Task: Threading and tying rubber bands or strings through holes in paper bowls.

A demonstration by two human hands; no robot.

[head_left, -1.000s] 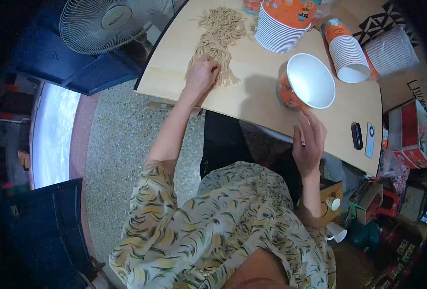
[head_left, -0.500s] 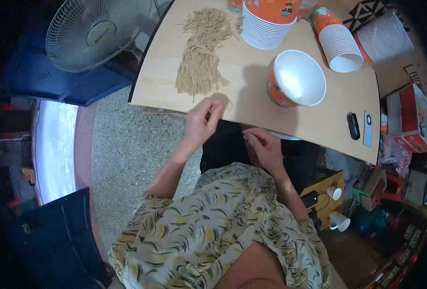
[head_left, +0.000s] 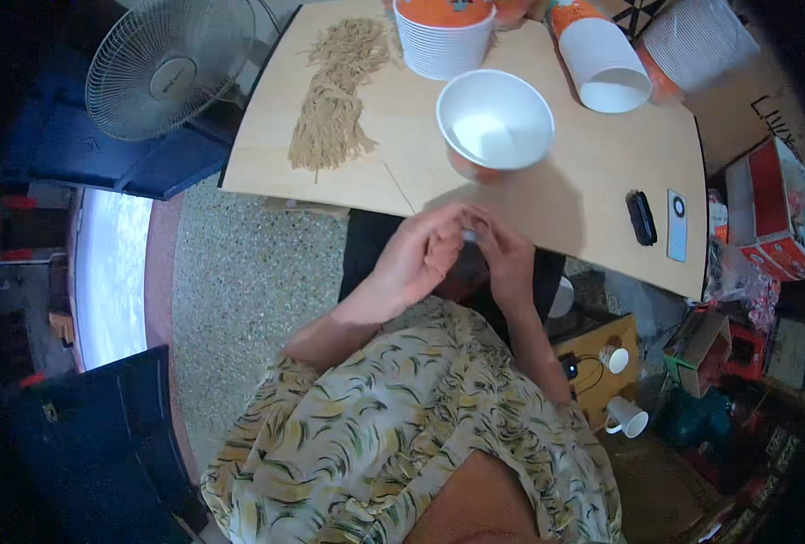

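Note:
At the table's front edge my left hand (head_left: 420, 257) and my right hand (head_left: 509, 265) meet, fingertips touching. Both are closed in a pinch around something small that the fingers mostly hide; a pale speck shows between them. A thin tan strand (head_left: 400, 188) runs along the tabletop toward my left hand. Just beyond my hands is a large paper tub (head_left: 496, 122), white inside with an orange outer wall, its mouth tilted toward me. To the left lies a long heap of tan strings (head_left: 331, 118), cut into short lengths and loosely bunched.
On the table (head_left: 266, 163) are a stack of tubs (head_left: 445, 45) at the back and another stack (head_left: 602, 68) lying sideways. A black oblong object (head_left: 641, 218) and a pale flat strip (head_left: 677, 227) lie right. A fan (head_left: 171, 77) stands left; a red-and-white box (head_left: 774, 213) sits far right.
My hands have come together from apart, both lifting slightly. The view has shifted, so the table's things appear further left. A strand now shows stretched near my left hand.

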